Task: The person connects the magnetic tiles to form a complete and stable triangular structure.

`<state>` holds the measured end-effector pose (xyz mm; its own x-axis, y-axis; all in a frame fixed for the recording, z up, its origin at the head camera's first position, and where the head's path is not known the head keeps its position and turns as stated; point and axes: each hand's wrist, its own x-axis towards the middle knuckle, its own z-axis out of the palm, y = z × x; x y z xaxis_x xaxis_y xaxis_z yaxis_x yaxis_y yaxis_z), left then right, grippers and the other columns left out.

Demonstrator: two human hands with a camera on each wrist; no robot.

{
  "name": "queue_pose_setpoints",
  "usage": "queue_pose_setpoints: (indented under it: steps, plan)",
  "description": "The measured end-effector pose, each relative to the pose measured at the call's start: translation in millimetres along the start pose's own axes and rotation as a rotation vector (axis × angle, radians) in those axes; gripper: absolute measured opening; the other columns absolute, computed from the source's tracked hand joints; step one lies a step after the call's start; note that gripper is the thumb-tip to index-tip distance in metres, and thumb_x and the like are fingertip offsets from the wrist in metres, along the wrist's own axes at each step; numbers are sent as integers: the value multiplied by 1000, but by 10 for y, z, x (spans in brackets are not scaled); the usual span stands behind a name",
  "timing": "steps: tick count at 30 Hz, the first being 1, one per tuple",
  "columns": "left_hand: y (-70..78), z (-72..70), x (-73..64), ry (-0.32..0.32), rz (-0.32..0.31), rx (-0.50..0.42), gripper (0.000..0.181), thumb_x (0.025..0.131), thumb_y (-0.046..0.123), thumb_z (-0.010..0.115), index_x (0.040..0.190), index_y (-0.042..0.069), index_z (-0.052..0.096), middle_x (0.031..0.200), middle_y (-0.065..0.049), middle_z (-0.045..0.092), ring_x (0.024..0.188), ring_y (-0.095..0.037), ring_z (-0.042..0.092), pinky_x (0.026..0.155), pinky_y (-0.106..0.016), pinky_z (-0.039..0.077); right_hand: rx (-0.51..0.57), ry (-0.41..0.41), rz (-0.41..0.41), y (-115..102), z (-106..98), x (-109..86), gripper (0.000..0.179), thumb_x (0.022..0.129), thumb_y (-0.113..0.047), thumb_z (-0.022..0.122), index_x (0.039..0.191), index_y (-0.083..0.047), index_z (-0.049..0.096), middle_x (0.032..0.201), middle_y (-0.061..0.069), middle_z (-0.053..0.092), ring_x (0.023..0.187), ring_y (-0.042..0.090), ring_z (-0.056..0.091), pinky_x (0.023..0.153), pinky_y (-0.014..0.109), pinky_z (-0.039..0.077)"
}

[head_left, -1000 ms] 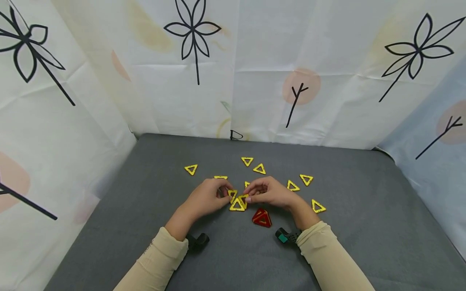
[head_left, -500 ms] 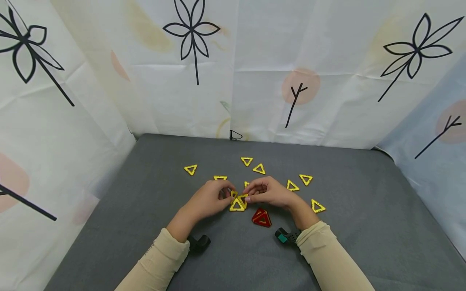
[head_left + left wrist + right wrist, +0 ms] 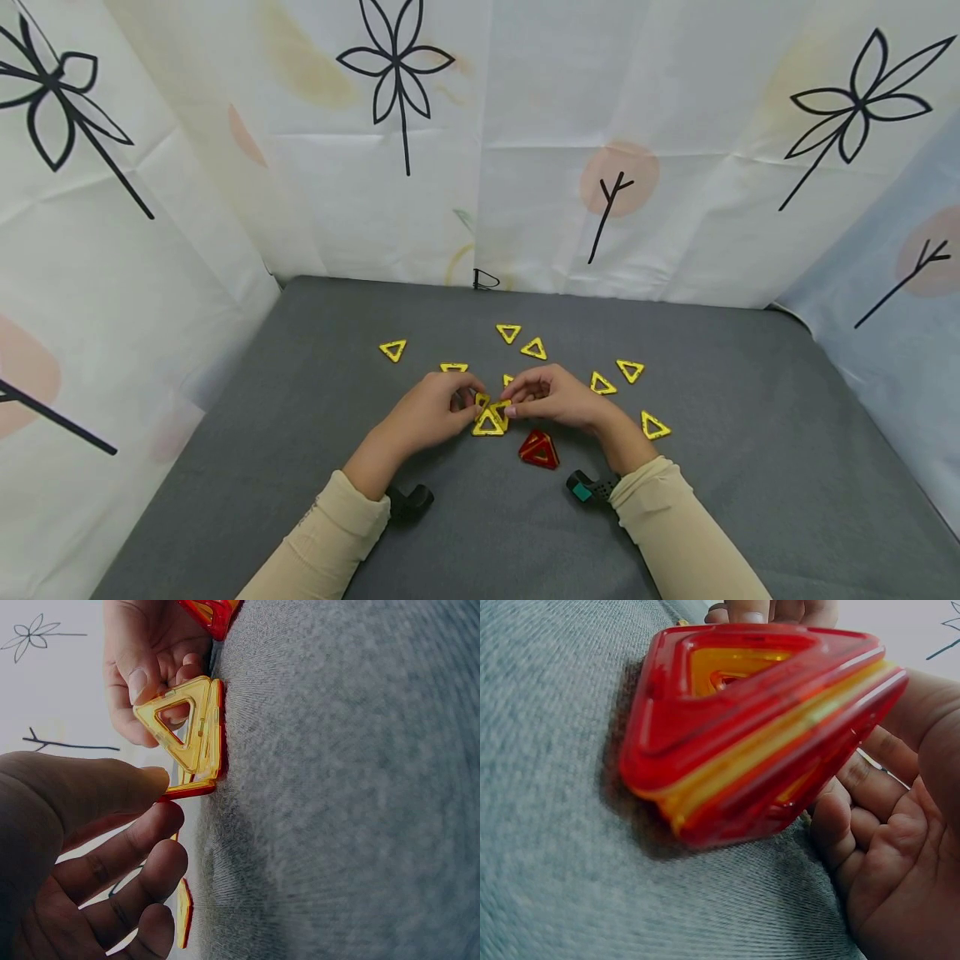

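Note:
My left hand (image 3: 431,408) pinches a yellow triangular magnetic tile (image 3: 191,789) between thumb and fingertips, one edge low by the cloth. Opposite it, my right hand (image 3: 555,396) holds another yellow triangular tile (image 3: 196,739) by its upper corner, tilted up. Both meet at a third yellow tile (image 3: 488,425) on the side toward me, and the group stands on the grey table. Just right of this group sits a red pyramid (image 3: 539,450) made of triangular tiles; it fills much of the right wrist view, with yellow showing inside and along its seams.
Loose yellow triangular tiles lie beyond the hands, among them one far left (image 3: 393,350), one at the back (image 3: 509,332) and one beside my right wrist (image 3: 655,425). A patterned white curtain (image 3: 555,225) borders the grey table (image 3: 337,317) behind.
My left hand has shifted slightly right, and its tile has come in closer against the other two. Over the last half second both hands stay in place. The red pyramid has not moved.

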<state>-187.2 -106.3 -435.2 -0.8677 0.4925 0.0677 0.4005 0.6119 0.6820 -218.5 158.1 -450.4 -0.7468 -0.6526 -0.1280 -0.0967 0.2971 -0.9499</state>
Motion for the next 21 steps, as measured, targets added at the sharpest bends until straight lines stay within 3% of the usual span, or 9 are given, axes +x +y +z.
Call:
queue_pose_setpoints:
  steps: [21]
  plan:
    - [12, 6, 9, -18, -19, -12, 17, 99, 12, 75, 116, 13, 78, 89, 6, 71, 73, -8, 61, 68, -29, 52, 11, 9, -2, 0, 15, 7, 25, 100, -13, 75, 123, -2, 76, 111, 16, 78, 91, 12, 73, 80, 30, 58]
